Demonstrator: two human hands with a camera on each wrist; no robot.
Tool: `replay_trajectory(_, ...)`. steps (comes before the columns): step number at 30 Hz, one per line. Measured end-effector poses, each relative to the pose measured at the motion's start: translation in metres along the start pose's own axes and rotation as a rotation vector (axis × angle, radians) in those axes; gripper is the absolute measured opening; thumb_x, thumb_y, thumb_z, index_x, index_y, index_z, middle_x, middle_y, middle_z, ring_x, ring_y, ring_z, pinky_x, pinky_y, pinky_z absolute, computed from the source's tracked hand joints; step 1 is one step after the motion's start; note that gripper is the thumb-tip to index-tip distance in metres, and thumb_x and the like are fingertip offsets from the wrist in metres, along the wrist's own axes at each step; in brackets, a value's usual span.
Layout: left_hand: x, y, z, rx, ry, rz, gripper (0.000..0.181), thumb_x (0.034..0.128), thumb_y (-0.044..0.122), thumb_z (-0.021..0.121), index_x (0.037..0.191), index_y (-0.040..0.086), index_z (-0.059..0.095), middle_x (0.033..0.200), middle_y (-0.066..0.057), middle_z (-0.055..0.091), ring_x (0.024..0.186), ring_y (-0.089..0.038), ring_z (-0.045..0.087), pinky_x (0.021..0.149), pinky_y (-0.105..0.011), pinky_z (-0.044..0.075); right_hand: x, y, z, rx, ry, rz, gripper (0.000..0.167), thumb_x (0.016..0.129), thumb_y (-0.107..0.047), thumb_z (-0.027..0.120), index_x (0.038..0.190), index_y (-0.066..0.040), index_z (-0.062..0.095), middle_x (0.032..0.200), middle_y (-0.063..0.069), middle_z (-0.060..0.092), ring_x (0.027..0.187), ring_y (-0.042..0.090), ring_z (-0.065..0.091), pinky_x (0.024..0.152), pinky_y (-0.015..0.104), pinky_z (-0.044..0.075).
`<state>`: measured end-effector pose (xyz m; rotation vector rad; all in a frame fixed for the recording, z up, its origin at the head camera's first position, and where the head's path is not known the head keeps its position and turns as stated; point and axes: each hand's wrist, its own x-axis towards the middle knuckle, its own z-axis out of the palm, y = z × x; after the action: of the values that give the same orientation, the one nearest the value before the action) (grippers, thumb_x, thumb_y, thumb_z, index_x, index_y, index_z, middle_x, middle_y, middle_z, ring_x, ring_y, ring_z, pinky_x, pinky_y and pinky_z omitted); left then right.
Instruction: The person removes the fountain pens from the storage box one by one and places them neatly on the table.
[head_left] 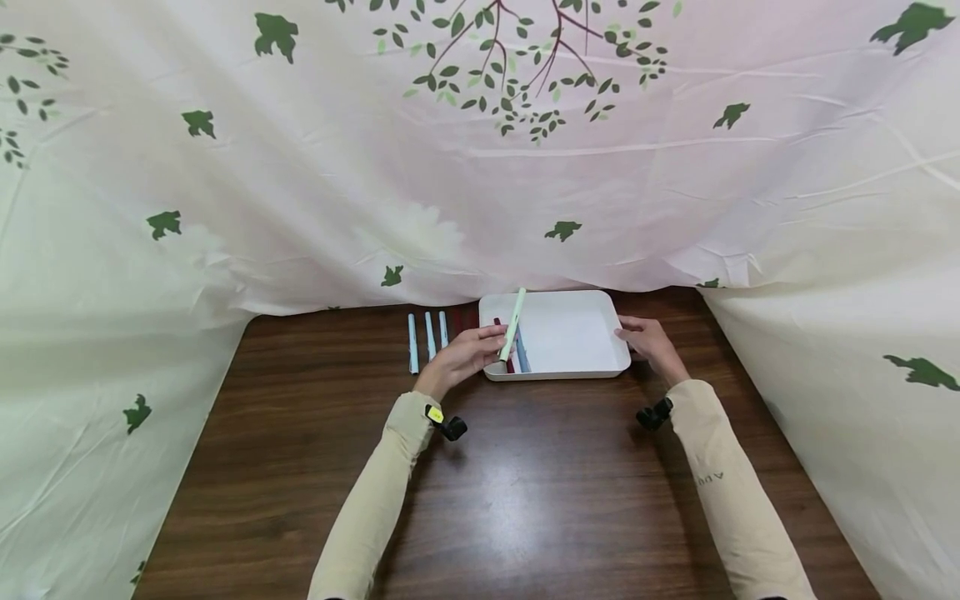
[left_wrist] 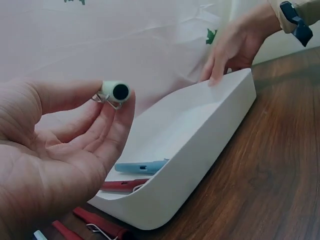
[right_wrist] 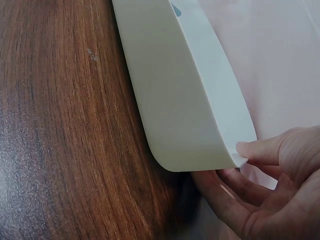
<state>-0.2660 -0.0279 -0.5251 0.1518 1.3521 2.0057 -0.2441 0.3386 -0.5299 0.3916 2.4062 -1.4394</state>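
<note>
My left hand (head_left: 467,358) pinches a pale green pen (head_left: 513,325) between thumb and fingers, above the left end of a white tray (head_left: 577,376). In the left wrist view, the dark round end of the green pen (left_wrist: 116,92) faces the camera, with its metal clip beneath. A blue pen (left_wrist: 141,166) and a dark red pen (left_wrist: 125,185) lie side by side inside the tray. My right hand (head_left: 651,343) grips the tray's right end. The right wrist view shows the thumb on the rim and fingers under the outer wall of the tray (right_wrist: 170,95).
Several light blue pens, one of them the leftmost blue pen (head_left: 413,343), lie on the brown wooden table (head_left: 315,467) left of the tray. Red pens (left_wrist: 97,222) lie close beside the tray's left end. A patterned cloth (head_left: 465,208) hangs right behind the tray.
</note>
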Motion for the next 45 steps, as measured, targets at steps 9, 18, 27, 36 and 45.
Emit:
replay_trajectory(9,-0.003,0.001,-0.008,0.005,-0.01,0.04,0.055,0.108,-0.003,0.049,0.161,0.008,0.038,0.117,-0.002,0.066,0.102,-0.018,0.067,0.087,-0.031,0.055,0.001,0.002,0.0,-0.001,0.003,-0.002,0.054,0.112,-0.019,0.047,0.161,-0.001,0.034,0.16,0.032,0.039,0.13,0.042,0.057,0.094,0.042,0.057)
replay_trajectory(18,-0.015,0.008,-0.023,0.082,0.053,0.044,0.056,0.1077,0.0,0.053,0.161,0.013,0.038,0.135,-0.012,0.056,0.098,-0.014,0.064,0.086,-0.033,0.054,0.002,0.002,0.001,0.003,0.0,-0.003,0.055,0.112,-0.02,0.049,0.161,-0.002,0.036,0.159,0.032,0.041,0.13,0.043,0.058,0.088,0.038,0.058)
replay_trajectory(27,-0.031,0.018,-0.042,0.186,0.093,0.054,0.059,0.1076,0.006,0.056,0.162,0.014,0.035,0.159,-0.024,0.041,0.121,-0.023,0.059,0.097,-0.041,0.054,0.003,0.002,-0.001,0.005,-0.008,-0.009,0.055,0.112,-0.021,0.048,0.162,-0.002,0.035,0.161,0.031,0.038,0.133,0.045,0.055,0.093,0.042,0.057)
replay_trajectory(36,-0.042,0.019,-0.063,0.223,0.169,0.053,0.06,0.1062,0.004,0.059,0.161,0.01,0.036,0.148,-0.021,0.048,0.108,-0.015,0.062,0.103,-0.047,0.055,0.006,0.004,-0.001,0.002,-0.001,0.007,0.055,0.111,-0.02,0.048,0.162,-0.002,0.035,0.161,0.031,0.038,0.129,0.041,0.058,0.094,0.042,0.057)
replay_trajectory(45,-0.053,0.017,-0.077,0.248,0.219,0.057,0.061,0.1043,0.004,0.062,0.161,0.008,0.037,0.138,-0.019,0.058,0.102,-0.012,0.066,0.097,-0.043,0.058,0.006,0.003,-0.001,0.02,-0.012,0.008,0.055,0.112,-0.019,0.048,0.162,-0.002,0.034,0.162,0.03,0.037,0.131,0.039,0.055,0.099,0.046,0.055)
